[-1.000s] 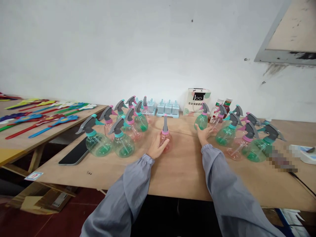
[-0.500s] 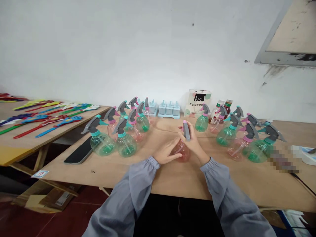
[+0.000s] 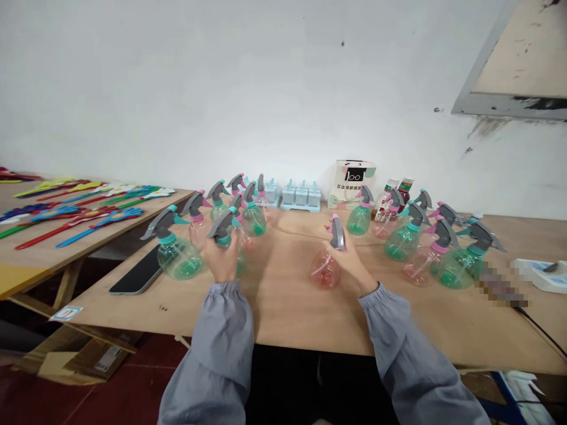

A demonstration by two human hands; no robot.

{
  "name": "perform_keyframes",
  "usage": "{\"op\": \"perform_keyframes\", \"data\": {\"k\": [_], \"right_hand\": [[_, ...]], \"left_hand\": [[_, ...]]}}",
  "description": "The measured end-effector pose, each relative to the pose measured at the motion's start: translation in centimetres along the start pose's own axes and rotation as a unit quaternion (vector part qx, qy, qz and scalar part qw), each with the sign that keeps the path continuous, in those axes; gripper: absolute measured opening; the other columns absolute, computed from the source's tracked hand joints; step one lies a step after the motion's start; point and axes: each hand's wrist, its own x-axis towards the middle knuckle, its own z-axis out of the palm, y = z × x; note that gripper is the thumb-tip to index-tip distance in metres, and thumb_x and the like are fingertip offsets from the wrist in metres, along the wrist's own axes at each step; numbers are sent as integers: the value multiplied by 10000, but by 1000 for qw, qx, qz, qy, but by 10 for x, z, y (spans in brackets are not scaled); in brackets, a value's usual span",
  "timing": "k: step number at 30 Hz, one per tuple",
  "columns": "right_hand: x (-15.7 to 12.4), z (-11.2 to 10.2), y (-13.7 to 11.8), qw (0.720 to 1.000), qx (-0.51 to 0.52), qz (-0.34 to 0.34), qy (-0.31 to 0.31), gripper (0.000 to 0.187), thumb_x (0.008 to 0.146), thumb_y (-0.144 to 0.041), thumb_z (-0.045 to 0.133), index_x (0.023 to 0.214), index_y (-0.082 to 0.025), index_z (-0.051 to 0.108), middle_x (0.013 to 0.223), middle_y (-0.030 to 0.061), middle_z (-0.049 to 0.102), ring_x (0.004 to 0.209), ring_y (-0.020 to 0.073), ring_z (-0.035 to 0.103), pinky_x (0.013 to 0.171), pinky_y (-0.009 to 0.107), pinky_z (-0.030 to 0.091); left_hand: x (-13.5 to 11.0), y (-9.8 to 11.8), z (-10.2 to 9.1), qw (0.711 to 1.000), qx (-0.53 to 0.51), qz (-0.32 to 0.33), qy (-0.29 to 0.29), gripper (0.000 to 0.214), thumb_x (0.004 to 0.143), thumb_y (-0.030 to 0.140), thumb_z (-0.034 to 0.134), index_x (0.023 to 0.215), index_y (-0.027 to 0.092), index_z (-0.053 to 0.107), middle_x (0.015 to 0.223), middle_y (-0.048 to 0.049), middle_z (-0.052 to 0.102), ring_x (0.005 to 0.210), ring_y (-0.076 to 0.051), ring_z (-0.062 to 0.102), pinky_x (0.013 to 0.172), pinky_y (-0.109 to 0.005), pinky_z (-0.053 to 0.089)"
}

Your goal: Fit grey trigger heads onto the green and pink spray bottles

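My right hand (image 3: 348, 255) is closed around the neck of a pink spray bottle (image 3: 325, 273) with a grey and pink trigger head, upright on the wooden table (image 3: 287, 319). Over on the left, my left hand (image 3: 222, 257) wraps the neck of a green spray bottle (image 3: 240, 260) with a grey and teal head; its fingers cover much of the bottle. Beside that hand stands another green spray bottle (image 3: 181, 260), with a pink spray bottle (image 3: 199, 230) behind it.
More green and pink spray bottles (image 3: 420, 264) stand at right. A phone (image 3: 136, 273) lies at left. Pale blue popsicle molds (image 3: 301, 198), a paper box (image 3: 352, 186) and red-labelled bottles (image 3: 405, 192) line the wall. Colourful hand-shaped sticks (image 3: 100, 219) cover the neighbouring table.
My left hand has left the pink spray bottle, moved left and closed on a green one. The right hand stays on the pink bottle's neck. The view has shifted slightly.
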Motion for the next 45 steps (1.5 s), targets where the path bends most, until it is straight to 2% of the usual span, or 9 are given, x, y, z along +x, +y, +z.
{"op": "perform_keyframes", "data": {"k": [3, 5, 8, 11, 15, 19, 26, 37, 45], "right_hand": [[1, 1, 1, 999, 32, 12, 37, 514, 733, -279, 694, 1244, -303, 650, 1236, 44, 720, 1101, 215, 671, 973, 380, 542], [3, 0, -1, 994, 74, 41, 67, 469, 721, -288, 685, 1190, -288, 672, 1159, 38, 752, 1081, 215, 684, 927, 362, 554], [6, -3, -7, 973, 177, 115, 94, 380, 720, -349, 690, 1090, -260, 690, 1053, 38, 781, 984, 217, 721, 787, 328, 583], [10, -7, -14, 943, 275, 169, 78, 312, 696, -359, 722, 986, -246, 692, 978, 30, 794, 944, 221, 743, 794, 329, 598], [13, -9, -19, 916, 346, 196, 55, 240, 646, -328, 751, 856, -241, 674, 907, 22, 793, 926, 219, 745, 820, 325, 605], [8, -5, -21, 920, 321, 215, 71, 158, 621, -304, 747, 704, -233, 632, 683, -25, 721, 640, 144, 681, 601, 241, 561], [-2, 13, -25, 936, 280, 210, 43, 233, 584, -351, 751, 748, -235, 632, 722, -17, 715, 611, 142, 643, 540, 241, 496], [0, 7, -28, 942, 253, 215, -45, 246, 577, -378, 618, 775, -238, 655, 757, 43, 749, 656, 225, 689, 525, 305, 505], [-1, 5, -33, 954, 248, 158, -56, 114, 559, -312, 565, 647, -252, 606, 626, 14, 650, 644, 208, 619, 640, 334, 512]], "left_hand": [[-14, 7, 17, 1000, -9, 1, -29, 363, 809, 464, 626, 997, 154, 637, 1005, -123, 697, 1049, -302, 661, 976, -490, 504], [-28, 13, 29, 990, -49, 24, -132, 348, 824, 475, 613, 982, 166, 632, 968, -96, 710, 973, -259, 682, 933, -427, 526], [-48, 20, 45, 953, -91, 33, -287, 387, 843, 486, 622, 1081, 182, 600, 1034, -83, 716, 1001, -238, 684, 941, -391, 522], [-61, 21, 57, 933, -96, 23, -347, 490, 821, 504, 676, 1183, 195, 561, 1179, -108, 693, 1137, -277, 654, 1025, -441, 484], [-66, 17, 65, 933, -84, 18, -350, 763, 632, 497, 867, 1244, 195, 524, 1244, -146, 661, 1225, -351, 615, 1070, -519, 457], [-68, 15, 67, 941, -53, 16, -333, 907, 543, 490, 927, 1282, 193, 494, 1289, -170, 631, 1273, -392, 580, 1088, -573, 429], [-71, 15, 67, 945, -29, 38, -323, 885, 602, 524, 892, 1312, 211, 468, 1330, -164, 608, 1292, -378, 566, 1099, -571, 416], [-72, 16, 67, 947, -5, 50, -318, 870, 640, 558, 858, 1326, 199, 463, 1343, -181, 603, 1298, -385, 562, 1109, -575, 397], [-71, 14, 68, 947, 4, 51, -318, 870, 641, 557, 854, 1324, 188, 462, 1325, -185, 612, 1300, -394, 559, 1103, -579, 405]]}}
